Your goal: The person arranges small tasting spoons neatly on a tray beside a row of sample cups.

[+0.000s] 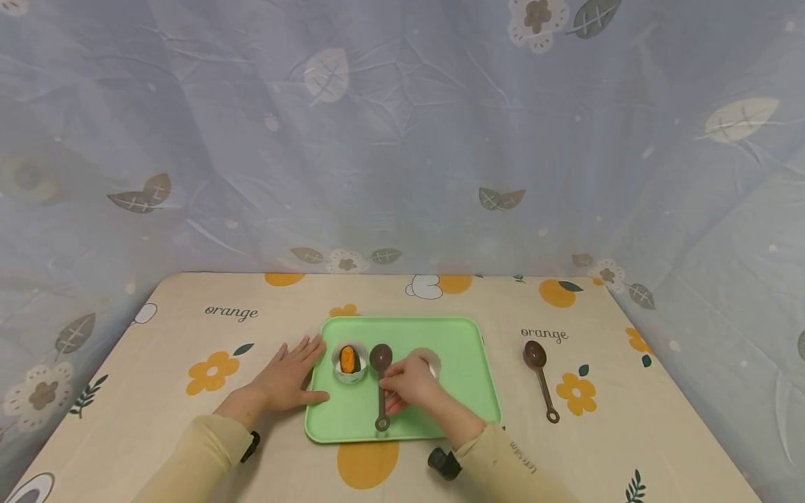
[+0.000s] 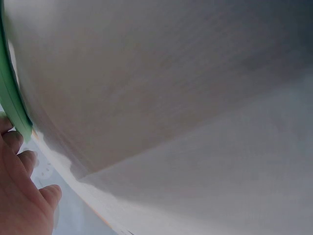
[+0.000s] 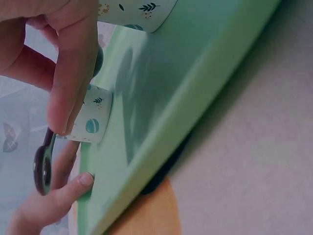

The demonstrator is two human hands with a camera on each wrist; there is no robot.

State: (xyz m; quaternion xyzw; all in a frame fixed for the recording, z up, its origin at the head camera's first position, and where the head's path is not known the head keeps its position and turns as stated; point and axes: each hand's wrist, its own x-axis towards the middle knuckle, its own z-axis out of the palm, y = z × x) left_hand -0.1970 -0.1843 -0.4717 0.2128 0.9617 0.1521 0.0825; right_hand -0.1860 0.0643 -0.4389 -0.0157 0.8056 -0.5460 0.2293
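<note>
My right hand [image 1: 409,383] pinches the handle of a brown spoon [image 1: 381,356] above the green tray [image 1: 462,412]. In the right wrist view, the spoon's looped handle end [image 3: 44,171] sticks out past the fingertips, and its shadow falls on the tray. My left hand [image 1: 289,377] rests at the tray's left edge with its fingers spread. Left of the spoon, a white patterned paper cup [image 1: 349,378] holds a piece of toy sushi [image 1: 348,359], orange on top with a black wrap. A second paper cup [image 1: 430,355] is partly hidden behind my right hand.
A second brown spoon [image 1: 535,355] lies on the patterned tablecloth right of the tray. Fabric curtains [image 1: 402,154] hang behind the table and along both sides. Black straps [image 1: 444,464] show at my wrists.
</note>
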